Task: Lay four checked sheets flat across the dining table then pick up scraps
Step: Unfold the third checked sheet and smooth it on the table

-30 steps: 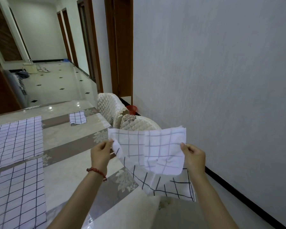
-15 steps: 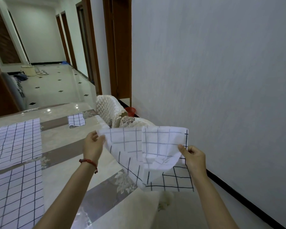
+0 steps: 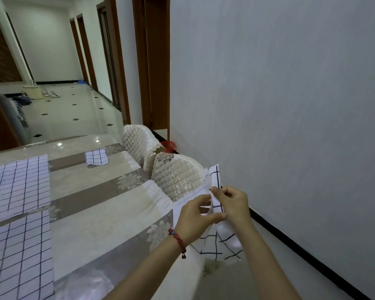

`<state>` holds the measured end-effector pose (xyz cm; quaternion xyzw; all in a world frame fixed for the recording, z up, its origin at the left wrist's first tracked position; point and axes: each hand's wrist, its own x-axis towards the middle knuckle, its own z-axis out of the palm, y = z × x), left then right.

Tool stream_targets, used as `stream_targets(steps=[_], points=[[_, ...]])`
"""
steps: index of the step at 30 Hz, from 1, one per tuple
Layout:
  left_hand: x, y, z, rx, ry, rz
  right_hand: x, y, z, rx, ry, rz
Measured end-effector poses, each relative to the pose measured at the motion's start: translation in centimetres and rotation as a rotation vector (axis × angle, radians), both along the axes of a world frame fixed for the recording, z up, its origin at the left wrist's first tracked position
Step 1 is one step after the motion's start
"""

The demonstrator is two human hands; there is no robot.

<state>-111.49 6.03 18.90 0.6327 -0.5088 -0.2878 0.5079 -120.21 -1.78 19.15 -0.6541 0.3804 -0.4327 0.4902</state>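
I see both sets of fingers (image 3: 217, 192) pinching one checked sheet (image 3: 215, 241), bunched between them at about 4 o'clock. My left hand (image 3: 193, 215) and right hand (image 3: 234, 204) nearly touch, forearms converging from 6 o'clock. Two flat sheets (image 3: 17, 187) lie on the counter (image 3: 91, 208) at 9 o'clock, a scrap (image 3: 96, 157) near 11.

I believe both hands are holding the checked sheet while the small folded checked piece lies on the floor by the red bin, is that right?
Not quite: the head view shows the small folded checked piece lying on the dining table, not on the floor. The rest holds: the left hand and right hand both hold the checked sheet.
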Motion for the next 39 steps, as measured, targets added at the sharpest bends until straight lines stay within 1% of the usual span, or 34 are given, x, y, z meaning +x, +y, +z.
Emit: stream_targets(steps=[2,4,8,10,12,14,17,18,19,20,23,24,27,30,32,35,39], points=[[0.4,-0.1,-0.5,-0.051,0.009,0.050,-0.3,0.1,0.0,0.011,-0.039,0.004],[1.1,-0.1,-1.2,-0.079,-0.019,0.155,-0.8,0.2,0.1,0.000,-0.073,-0.023],[4.4,0.3,-1.3,-0.136,0.028,0.344,-3.0,-0.4,-0.2,0.039,-0.133,-0.163],[6.8,0.5,-0.6,-0.154,-0.009,0.386,-4.4,-1.0,-1.1,0.039,-0.090,-0.254],[8.7,0.8,0.7,-0.175,-0.062,0.368,-5.6,-1.6,-2.0,0.041,0.027,-0.323],[10.0,1.0,2.1,-0.201,-0.128,0.322,-6.3,-2.3,-2.9,0.058,0.220,-0.316],[11.0,1.1,4.0,-0.238,-0.259,0.197,-6.3,-2.9,-3.6,0.054,0.590,-0.192],[11.1,1.1,4.6,-0.245,-0.304,0.142,-5.9,-2.9,-3.6,0.032,0.669,-0.155],[11.1,1.2,5.0,-0.242,-0.341,0.089,-5.5,-2.6,-3.0,0.016,0.676,-0.123],[10.9,1.1,5.5,-0.236,-0.369,0.039,-4.9,-2.4,-2.4,0.009,0.612,-0.088],[10.2,0.9,6.4,-0.218,-0.425,-0.094,-2.9,-1.9,0.8,0.002,0.292,0.082],[9.9,0.8,6.7,-0.219,-0.435,-0.132,-2.2,-1.7,1.9,-0.013,0.230,0.148],[9.0,0.4,7.5,-0.244,-0.446,-0.210,-0.9,-1.7,4.3,-0.087,0.170,0.248],[8.1,0.0,7.9,-0.283,-0.462,-0.253,-1.0,-2.5,5.3,-0.089,0.065,0.303],[7.8,-0.5,7.7,-0.302,-0.460,-0.238,-1.8,-2.8,5.5,-0.052,-0.031,0.289],[7.6,-1.5,7.2,-0.280,-0.431,-0.225,-3.8,-3.6,5.5,-0.100,-0.081,0.153],[7.3,-3.2,5.3,-0.083,-0.341,-0.294,-8.3,-4.9,6.5,-0.156,-0.089,-0.032]])
